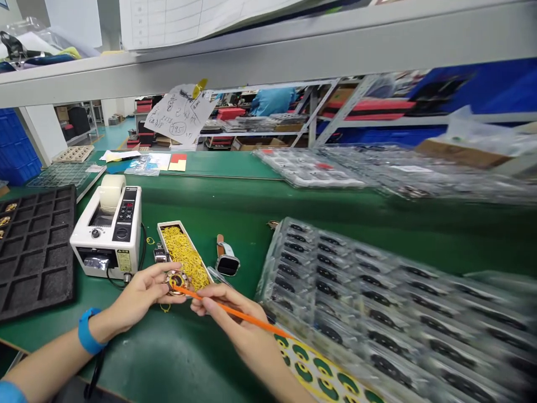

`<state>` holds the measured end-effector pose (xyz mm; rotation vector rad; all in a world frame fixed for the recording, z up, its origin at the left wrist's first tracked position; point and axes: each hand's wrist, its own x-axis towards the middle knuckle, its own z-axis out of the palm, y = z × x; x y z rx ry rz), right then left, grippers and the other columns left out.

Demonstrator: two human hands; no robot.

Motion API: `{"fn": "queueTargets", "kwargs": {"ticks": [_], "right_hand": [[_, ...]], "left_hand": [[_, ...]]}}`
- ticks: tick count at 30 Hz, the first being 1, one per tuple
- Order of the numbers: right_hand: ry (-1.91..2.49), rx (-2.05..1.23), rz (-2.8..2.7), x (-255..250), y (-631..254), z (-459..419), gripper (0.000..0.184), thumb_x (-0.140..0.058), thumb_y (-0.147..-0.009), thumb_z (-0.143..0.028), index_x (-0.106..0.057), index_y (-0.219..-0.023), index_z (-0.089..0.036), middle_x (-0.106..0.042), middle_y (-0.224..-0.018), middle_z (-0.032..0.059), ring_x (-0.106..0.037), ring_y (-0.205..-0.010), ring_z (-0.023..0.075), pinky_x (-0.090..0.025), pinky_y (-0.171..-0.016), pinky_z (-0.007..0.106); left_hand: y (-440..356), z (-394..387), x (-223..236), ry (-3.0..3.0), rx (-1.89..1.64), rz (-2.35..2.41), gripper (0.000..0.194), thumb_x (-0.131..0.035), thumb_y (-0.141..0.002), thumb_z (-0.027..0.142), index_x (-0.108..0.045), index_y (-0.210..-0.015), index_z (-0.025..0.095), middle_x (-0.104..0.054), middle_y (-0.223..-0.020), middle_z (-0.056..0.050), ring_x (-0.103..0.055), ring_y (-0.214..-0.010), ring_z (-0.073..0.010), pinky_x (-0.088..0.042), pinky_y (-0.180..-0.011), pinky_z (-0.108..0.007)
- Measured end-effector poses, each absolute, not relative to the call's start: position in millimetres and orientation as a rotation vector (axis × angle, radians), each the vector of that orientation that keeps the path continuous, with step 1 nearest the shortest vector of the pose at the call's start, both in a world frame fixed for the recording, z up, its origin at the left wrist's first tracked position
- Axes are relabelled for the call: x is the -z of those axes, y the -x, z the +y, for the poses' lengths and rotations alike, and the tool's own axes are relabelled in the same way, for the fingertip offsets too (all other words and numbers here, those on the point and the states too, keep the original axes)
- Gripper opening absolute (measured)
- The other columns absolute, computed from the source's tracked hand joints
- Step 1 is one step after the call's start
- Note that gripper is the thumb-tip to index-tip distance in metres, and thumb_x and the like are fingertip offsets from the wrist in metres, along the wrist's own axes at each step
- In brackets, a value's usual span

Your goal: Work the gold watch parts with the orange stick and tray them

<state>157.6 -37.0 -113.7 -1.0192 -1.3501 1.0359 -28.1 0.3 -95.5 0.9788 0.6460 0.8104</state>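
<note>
Between the fingers and thumb of my left hand is a small round part with a gold-coloured rim and a dark and yellow middle. My right hand grips a thin orange stick, pen-like, its tip touching or just over the middle of the round part. Right behind both hands lies a narrow white box full of small yellow rings. A counter-like metal device sits at its left, and a smartwatch to its right.
A white tape dispenser and a black foam tray stand left. Clear plastic trays with dark parts fill the right, beside a sheet of green-and-yellow stickers. A grey shelf beam crosses above the green bench.
</note>
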Motion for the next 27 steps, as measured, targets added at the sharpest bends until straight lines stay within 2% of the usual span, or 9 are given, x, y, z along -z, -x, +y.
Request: {"fn": "queueTargets", "kwargs": {"ticks": [5, 10, 15, 18, 21, 24, 27], "right_hand": [[0.887, -0.830, -1.544, 114, -160, -37, 0.010, -0.061, -0.086, -0.024, -0.070, -0.083, -0.021, -0.073, -0.076, 0.0036, -0.070, -0.068, 0.0158, -0.058, -0.065, 0.022], [0.687, -0.560, -1.861, 113, -160, -39, 0.026, -0.055, -0.083, -0.004, -0.068, -0.098, -0.021, -0.072, -0.088, 0.0044, -0.069, -0.081, 0.0145, -0.056, -0.075, 0.023], [0.780, -0.388, -1.750, 110, -159, -41, 0.022, -0.057, -0.082, -0.004, -0.066, -0.093, -0.021, -0.072, -0.080, 0.0019, -0.069, -0.072, 0.0135, -0.056, -0.068, 0.020], [0.963, -0.332, -1.593, 110, -158, -42, 0.014, -0.060, -0.082, -0.010, -0.067, -0.085, -0.022, -0.073, -0.074, -0.0008, -0.069, -0.063, 0.0125, -0.056, -0.061, 0.017], [1.071, -0.333, -1.533, 112, -155, -42, 0.010, -0.059, -0.083, -0.018, -0.068, -0.080, -0.022, -0.073, -0.071, -0.0007, -0.069, -0.058, 0.0140, -0.057, -0.058, 0.019], [1.088, -0.302, -1.551, 117, -151, -39, 0.012, -0.058, -0.085, -0.018, -0.069, -0.083, -0.022, -0.074, -0.076, 0.0020, -0.070, -0.065, 0.0167, -0.059, -0.064, 0.024], [0.902, -0.165, -1.708, 125, -149, -35, 0.021, -0.055, -0.086, -0.009, -0.068, -0.098, -0.021, -0.073, -0.085, 0.0058, -0.070, -0.077, 0.0183, -0.059, -0.071, 0.029]], "left_hand": [[29, 0, 94, -0.952, -0.806, 0.663, 0.039, -0.072, -0.078, 0.029, -0.064, -0.116, 0.023, -0.071, -0.102, -0.005, -0.068, -0.092, -0.0157, -0.053, -0.083, -0.024], [27, 1, 92, -0.925, -0.816, 0.723, 0.043, -0.074, -0.074, 0.031, -0.063, -0.115, 0.021, -0.072, -0.098, -0.006, -0.069, -0.089, -0.0161, -0.052, -0.077, -0.021], [24, 0, 95, -0.912, -0.827, 0.710, 0.042, -0.073, -0.075, 0.031, -0.063, -0.114, 0.020, -0.072, -0.098, -0.006, -0.068, -0.094, -0.0194, -0.051, -0.086, -0.029], [23, 0, 98, -0.913, -0.822, 0.690, 0.042, -0.074, -0.076, 0.030, -0.062, -0.115, 0.020, -0.071, -0.099, -0.006, -0.067, -0.096, -0.0189, -0.050, -0.090, -0.032], [21, -2, 100, -0.913, -0.822, 0.687, 0.045, -0.075, -0.074, 0.030, -0.062, -0.116, 0.019, -0.071, -0.102, -0.007, -0.066, -0.098, -0.0202, -0.050, -0.091, -0.034], [19, -4, 103, -0.911, -0.826, 0.718, 0.048, -0.075, -0.074, 0.031, -0.061, -0.118, 0.019, -0.070, -0.104, -0.008, -0.065, -0.099, -0.0210, -0.049, -0.093, -0.036], [18, -4, 105, -0.876, -0.829, 0.753, 0.049, -0.077, -0.072, 0.032, -0.062, -0.117, 0.018, -0.071, -0.102, -0.008, -0.065, -0.097, -0.0202, -0.049, -0.093, -0.035]]}}
